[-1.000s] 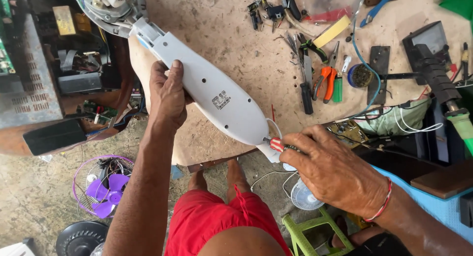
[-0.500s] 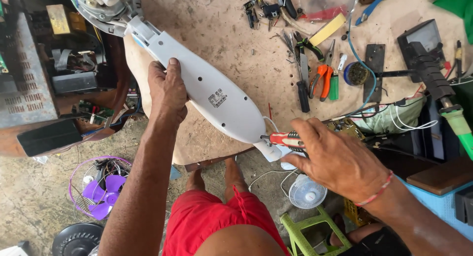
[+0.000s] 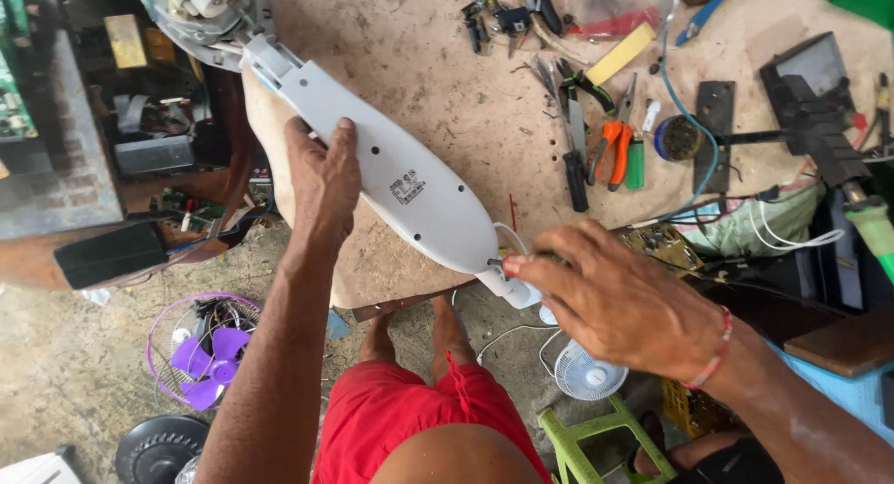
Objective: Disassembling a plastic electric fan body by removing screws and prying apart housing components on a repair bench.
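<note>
A long white plastic fan housing (image 3: 410,186) lies slanted across the wooden worktable (image 3: 428,65), with a fan motor (image 3: 200,9) at its upper left end. My left hand (image 3: 321,181) grips the housing's left edge near the middle. My right hand (image 3: 624,302) is closed at the housing's lower right end. Its fingers pinch a small screwdriver (image 3: 495,262); only the tip shows, pointing into the housing's end. White wires (image 3: 507,233) come out beside that end.
Orange-handled pliers (image 3: 610,149), a black-handled tool (image 3: 575,172), a yellow strip (image 3: 619,54) and a circuit board (image 3: 661,247) lie on the table's right half. On the floor below are a purple fan (image 3: 200,349), a small white fan (image 3: 587,372) and a green stool (image 3: 587,437).
My right hand has closed in on the housing's lower end, and the screwdriver's red handle is now hidden under the fingers. My left hand keeps its grip.
</note>
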